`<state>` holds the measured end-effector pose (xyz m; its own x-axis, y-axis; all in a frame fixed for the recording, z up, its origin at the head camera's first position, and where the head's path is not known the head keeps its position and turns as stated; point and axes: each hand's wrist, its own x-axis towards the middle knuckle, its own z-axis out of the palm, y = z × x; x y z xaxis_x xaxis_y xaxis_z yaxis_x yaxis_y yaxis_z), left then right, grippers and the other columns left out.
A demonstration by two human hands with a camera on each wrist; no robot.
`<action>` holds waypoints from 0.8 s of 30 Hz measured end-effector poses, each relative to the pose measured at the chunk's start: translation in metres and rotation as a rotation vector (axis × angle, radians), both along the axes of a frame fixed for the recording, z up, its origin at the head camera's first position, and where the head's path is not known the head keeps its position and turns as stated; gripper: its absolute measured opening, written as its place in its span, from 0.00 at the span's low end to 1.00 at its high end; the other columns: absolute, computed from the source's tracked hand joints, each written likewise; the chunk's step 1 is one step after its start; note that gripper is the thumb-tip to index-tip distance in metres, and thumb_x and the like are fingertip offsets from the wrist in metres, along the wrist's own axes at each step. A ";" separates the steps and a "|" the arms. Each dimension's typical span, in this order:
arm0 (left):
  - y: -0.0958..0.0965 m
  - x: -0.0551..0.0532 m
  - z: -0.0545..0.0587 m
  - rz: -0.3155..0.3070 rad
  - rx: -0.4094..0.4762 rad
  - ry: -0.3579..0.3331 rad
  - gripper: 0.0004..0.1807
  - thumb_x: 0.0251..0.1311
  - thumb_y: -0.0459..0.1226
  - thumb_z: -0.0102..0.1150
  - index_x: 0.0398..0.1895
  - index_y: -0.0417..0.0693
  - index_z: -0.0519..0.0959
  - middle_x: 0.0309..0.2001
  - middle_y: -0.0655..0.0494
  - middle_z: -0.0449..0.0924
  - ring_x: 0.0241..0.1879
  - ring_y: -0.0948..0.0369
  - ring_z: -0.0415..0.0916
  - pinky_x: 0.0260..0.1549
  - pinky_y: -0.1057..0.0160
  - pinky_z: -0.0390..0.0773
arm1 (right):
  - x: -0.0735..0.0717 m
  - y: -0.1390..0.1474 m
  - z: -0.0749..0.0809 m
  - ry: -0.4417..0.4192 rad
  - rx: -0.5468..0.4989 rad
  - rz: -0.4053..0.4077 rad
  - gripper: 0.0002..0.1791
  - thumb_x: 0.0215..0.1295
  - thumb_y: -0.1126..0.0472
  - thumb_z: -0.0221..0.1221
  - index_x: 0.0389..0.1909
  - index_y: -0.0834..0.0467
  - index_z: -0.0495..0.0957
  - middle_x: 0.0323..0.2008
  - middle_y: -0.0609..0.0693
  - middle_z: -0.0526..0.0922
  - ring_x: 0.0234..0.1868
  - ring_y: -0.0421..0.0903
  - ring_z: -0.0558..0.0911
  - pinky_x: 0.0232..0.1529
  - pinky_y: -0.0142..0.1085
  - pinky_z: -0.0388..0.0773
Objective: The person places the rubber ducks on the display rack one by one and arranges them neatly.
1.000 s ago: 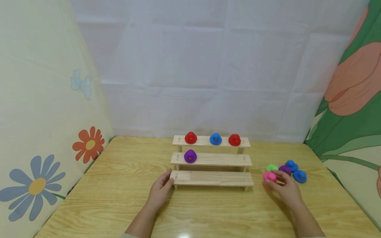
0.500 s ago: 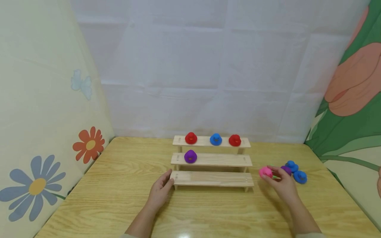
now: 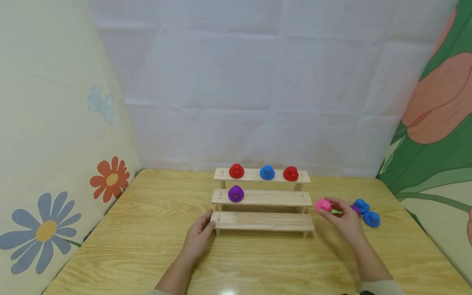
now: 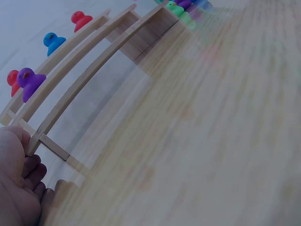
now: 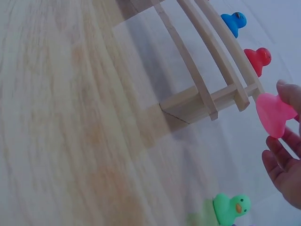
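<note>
My right hand [image 3: 345, 219] pinches a pink rubber duck [image 3: 323, 205] between thumb and fingers, raised above the table just right of the three-tier wooden stand [image 3: 263, 221]. In the right wrist view the pink duck [image 5: 273, 114] shows its flat base. My left hand [image 3: 199, 233] holds the left end of the stand's lowest step; in the left wrist view its thumb lies at the board's end and the fingers curl below. On the top step sit a red duck [image 3: 236, 171], a blue duck [image 3: 267, 172] and another red duck [image 3: 291, 173]. A purple duck [image 3: 236, 194] sits at the middle step's left.
Right of the stand, two blue ducks [image 3: 371, 219] and a purple duck [image 3: 356, 210] stand on the wood-grain table [image 3: 140, 246]. A green duck [image 5: 230, 208] is mostly hidden behind my right hand in the head view. A white cloth [image 3: 258, 82] hangs behind.
My right hand has lifted the pink duck from the group of ducks and carried it leftward and up toward the stand. The left hand has stayed in place.
</note>
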<state>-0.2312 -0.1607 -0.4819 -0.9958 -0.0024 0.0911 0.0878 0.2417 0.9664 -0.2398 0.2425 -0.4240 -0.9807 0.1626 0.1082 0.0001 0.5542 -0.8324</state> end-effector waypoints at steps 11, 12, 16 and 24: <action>0.000 0.001 0.001 -0.001 -0.004 0.001 0.28 0.73 0.35 0.47 0.72 0.32 0.59 0.72 0.36 0.60 0.73 0.45 0.57 0.72 0.49 0.59 | -0.005 -0.015 0.011 0.009 -0.056 0.033 0.33 0.63 0.48 0.65 0.64 0.59 0.72 0.60 0.63 0.76 0.55 0.56 0.79 0.43 0.22 0.78; 0.000 0.001 0.001 -0.001 -0.007 0.001 0.28 0.73 0.35 0.47 0.72 0.32 0.59 0.72 0.36 0.60 0.73 0.44 0.57 0.72 0.49 0.59 | -0.005 -0.017 0.012 0.006 -0.057 0.037 0.33 0.62 0.47 0.65 0.65 0.59 0.71 0.61 0.63 0.76 0.56 0.57 0.79 0.45 0.24 0.79; 0.000 0.002 0.001 -0.001 -0.006 0.000 0.28 0.73 0.36 0.47 0.72 0.32 0.59 0.71 0.35 0.61 0.72 0.44 0.58 0.72 0.48 0.59 | -0.009 -0.024 0.015 0.027 -0.066 0.059 0.32 0.62 0.49 0.66 0.64 0.60 0.72 0.60 0.62 0.77 0.57 0.56 0.78 0.49 0.26 0.79; 0.000 0.000 0.000 0.000 -0.010 -0.006 0.27 0.73 0.35 0.47 0.72 0.33 0.60 0.72 0.36 0.61 0.73 0.44 0.58 0.72 0.48 0.59 | -0.019 -0.042 0.016 0.094 -0.114 0.132 0.27 0.62 0.59 0.67 0.60 0.63 0.74 0.56 0.63 0.79 0.51 0.50 0.80 0.45 0.21 0.77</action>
<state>-0.2310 -0.1610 -0.4818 -0.9964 -0.0017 0.0848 0.0817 0.2513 0.9645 -0.2590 0.2004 -0.4076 -0.9808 0.0501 0.1886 -0.1469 0.4463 -0.8828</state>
